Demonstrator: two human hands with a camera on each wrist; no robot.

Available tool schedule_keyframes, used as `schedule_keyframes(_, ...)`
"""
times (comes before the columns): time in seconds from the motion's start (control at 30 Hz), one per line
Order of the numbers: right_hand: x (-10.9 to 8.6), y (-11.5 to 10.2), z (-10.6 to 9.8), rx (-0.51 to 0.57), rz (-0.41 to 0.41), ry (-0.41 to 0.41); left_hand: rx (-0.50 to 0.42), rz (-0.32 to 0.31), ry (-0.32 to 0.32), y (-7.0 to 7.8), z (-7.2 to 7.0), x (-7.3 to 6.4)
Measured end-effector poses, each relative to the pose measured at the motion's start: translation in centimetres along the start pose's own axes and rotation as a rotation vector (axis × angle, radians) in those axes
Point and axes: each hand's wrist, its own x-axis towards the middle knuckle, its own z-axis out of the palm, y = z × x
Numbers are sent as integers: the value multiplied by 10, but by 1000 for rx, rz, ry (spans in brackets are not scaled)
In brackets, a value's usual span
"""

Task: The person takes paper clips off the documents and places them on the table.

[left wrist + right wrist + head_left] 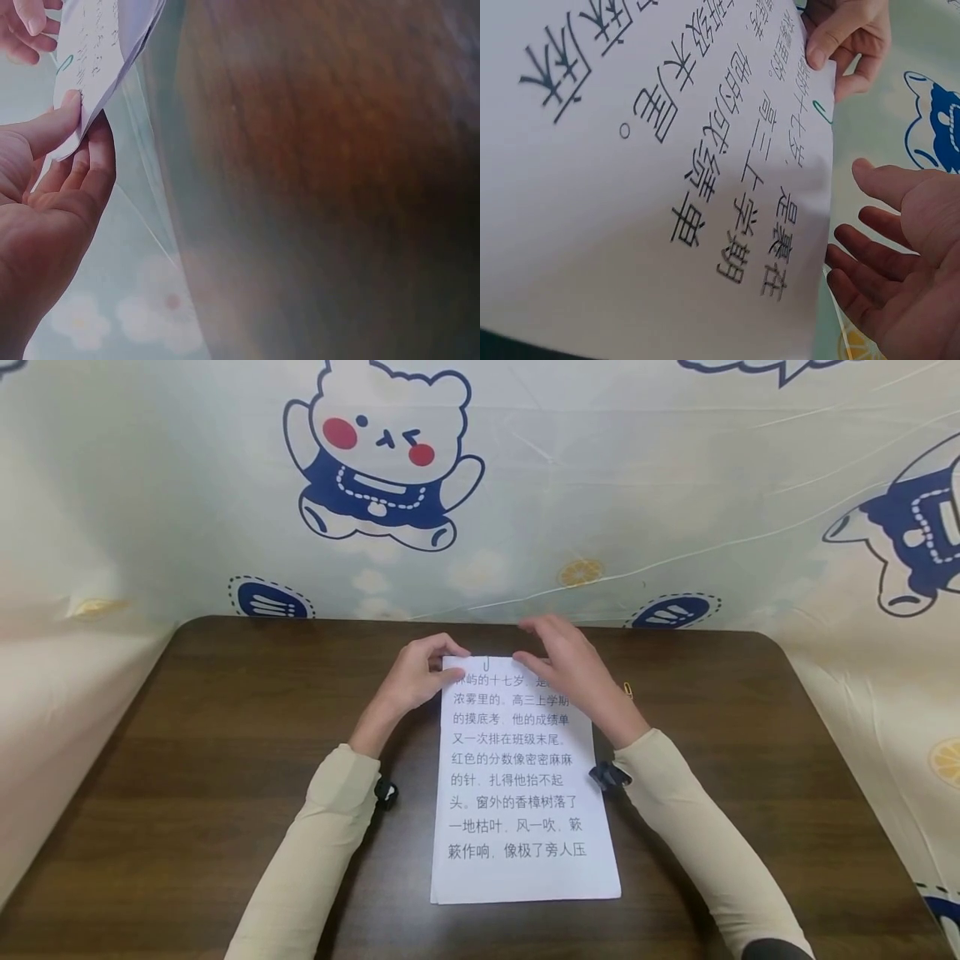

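A stack of white paper sheets point(517, 877) printed with large Chinese characters is held with its top edge away from the person. On that edge, near the middle, sits a green paper clip point(822, 112). My left hand point(416, 672) pinches the top left corner, thumb on the printed face and fingers behind, as the left wrist view shows. At the top right corner is my right hand point(576, 670), its fingers spread and loosely bent. In the right wrist view its thumb stands apart from the paper, while some fingertips are right at the edge.
A yellow paper clip point(628, 691) lies on the dark brown wooden table point(225, 760), just right of my right wrist. Behind the table's far edge hangs a pale curtain point(600, 468) with cartoon bears. Dark wrist straps show at both sleeves.
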Motion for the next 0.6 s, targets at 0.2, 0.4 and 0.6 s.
schedule_keyframes(0.2, 5, -7, 4, -16, -13, -30, -13, -10, -2, 0, 0, -1)
schedule_keyframes(0.4, 9, -13, 7, -27, -14, -57, -23, -19, 3, 1, 0, -1)
schedule_keyframes(0.6, 11, -18, 13, -34, -27, -111, -29, -6, -6, 1, 0, -1)
